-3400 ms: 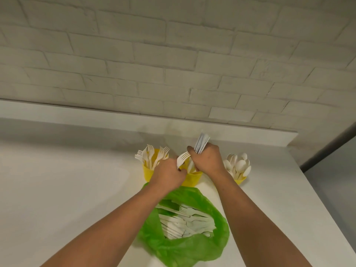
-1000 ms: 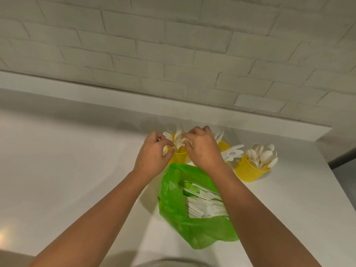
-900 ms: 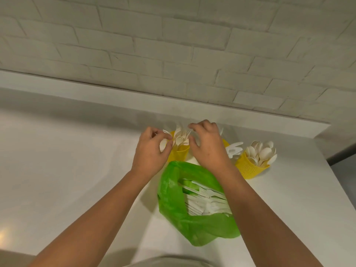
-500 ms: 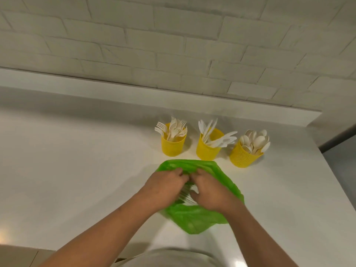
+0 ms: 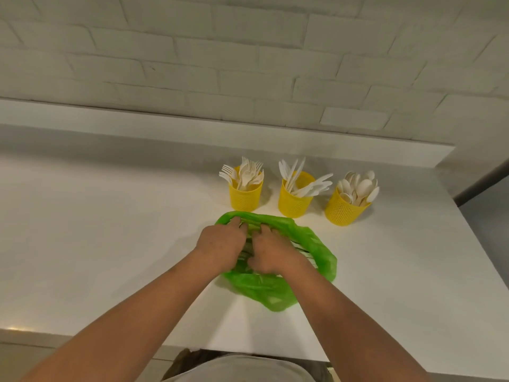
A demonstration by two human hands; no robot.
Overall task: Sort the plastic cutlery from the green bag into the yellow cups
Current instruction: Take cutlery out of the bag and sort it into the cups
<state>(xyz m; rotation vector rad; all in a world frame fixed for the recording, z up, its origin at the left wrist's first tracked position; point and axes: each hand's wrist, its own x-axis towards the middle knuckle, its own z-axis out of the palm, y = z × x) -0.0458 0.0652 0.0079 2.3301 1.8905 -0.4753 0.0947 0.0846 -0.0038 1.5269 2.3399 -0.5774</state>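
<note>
left hand (image 5: 220, 244) and right hand (image 5: 272, 255) sunk in limp green bag (image 5: 322, 255), 6 o'clock of yellow cups (image 5: 294, 205), grip unseen; light slick cutlery, probably pinch handles

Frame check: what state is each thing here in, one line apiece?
Bag, open, lying on the counter, both hands in its mouth.
Left hand, in the bag; grip hidden.
Right hand, in the bag; grip hidden.
Left cup, upright, holding forks.
Middle cup, upright, holding knives.
Right cup, upright, holding spoons.
</note>
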